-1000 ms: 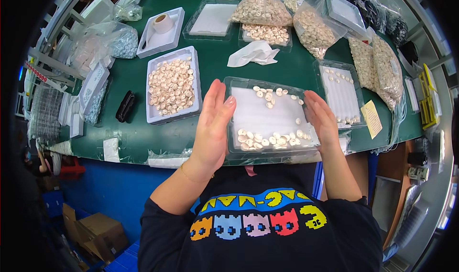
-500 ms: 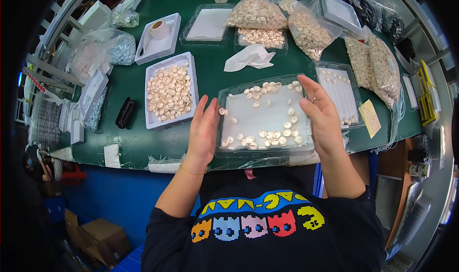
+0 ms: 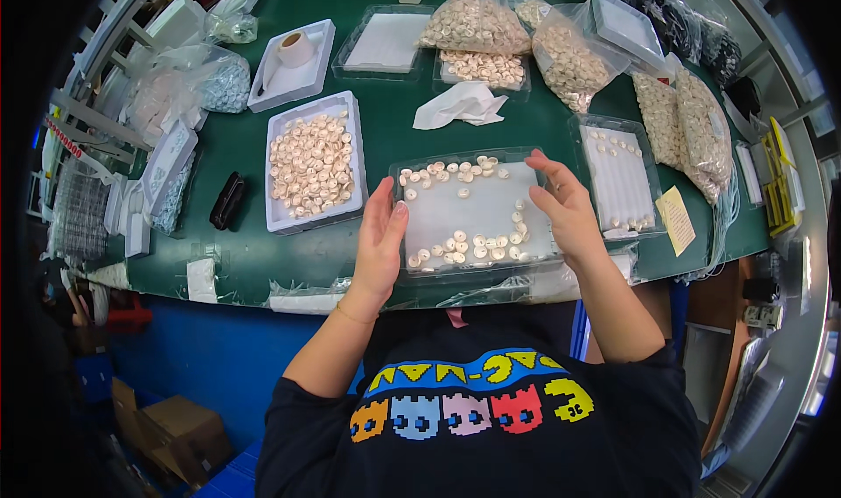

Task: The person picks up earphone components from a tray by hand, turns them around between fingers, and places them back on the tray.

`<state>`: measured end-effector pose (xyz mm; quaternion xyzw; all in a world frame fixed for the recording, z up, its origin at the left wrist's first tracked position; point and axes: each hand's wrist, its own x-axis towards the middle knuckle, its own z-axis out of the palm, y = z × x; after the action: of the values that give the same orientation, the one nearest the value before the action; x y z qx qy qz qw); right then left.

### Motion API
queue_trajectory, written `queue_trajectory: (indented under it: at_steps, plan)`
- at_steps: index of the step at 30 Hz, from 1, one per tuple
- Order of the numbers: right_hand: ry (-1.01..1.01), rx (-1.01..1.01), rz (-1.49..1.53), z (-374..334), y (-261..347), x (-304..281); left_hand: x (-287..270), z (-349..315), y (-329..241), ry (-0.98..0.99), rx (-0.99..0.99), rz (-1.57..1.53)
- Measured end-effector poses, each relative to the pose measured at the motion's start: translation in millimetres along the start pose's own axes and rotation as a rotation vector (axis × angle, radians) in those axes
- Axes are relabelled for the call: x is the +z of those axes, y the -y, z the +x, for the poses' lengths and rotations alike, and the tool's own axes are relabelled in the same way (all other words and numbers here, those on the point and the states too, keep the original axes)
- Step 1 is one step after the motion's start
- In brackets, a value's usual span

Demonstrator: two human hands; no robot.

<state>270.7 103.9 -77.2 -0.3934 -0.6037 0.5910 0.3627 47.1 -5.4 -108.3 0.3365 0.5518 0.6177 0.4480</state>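
Note:
A clear plastic tray (image 3: 455, 211) with a white base lies near the table's front edge, between my hands. Small round cream-coloured caps (image 3: 484, 249) are scattered in it, mostly along its far and near sides. My left hand (image 3: 382, 240) grips the tray's left side, its fingers along the wall and its thumb near the rim. At the opposite side my right hand (image 3: 568, 207) holds the right wall, with the fingers around the far right corner. The undersides of both grips are hidden.
Left of the tray stands a white box (image 3: 355, 202) heaped with similar caps, beside a black case (image 3: 228, 202). A second clear tray (image 3: 624, 187) lies to the right, near a yellow paper slip (image 3: 676, 221). Cap-filled bags (image 3: 569, 60) and a crumpled white tissue (image 3: 460, 105) are farther back.
Both hands and the tray have shifted slightly left, and the tray's tilt differs a little. The caps inside have slid into new positions, several toward the far left.

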Motion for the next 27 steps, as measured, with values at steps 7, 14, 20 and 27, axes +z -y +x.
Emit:
queue_trajectory:
  at_steps: [7, 14, 20, 27]
  plan:
    - [-0.002, -0.083, -0.255, 0, -41, -6, -3, -1, 0, 0.080, 0.166, 0.567]
    - [0.229, -0.277, -0.813, -16, 13, -15, 21, 9, -26, 0.376, 0.365, 1.069]
    - [0.442, -0.364, -1.034, -23, 5, -8, 35, 16, -12, 0.555, 0.339, 1.189]
    - [0.398, -0.242, -0.871, -18, 0, -6, 32, 17, -11, 0.529, 0.290, 0.980]
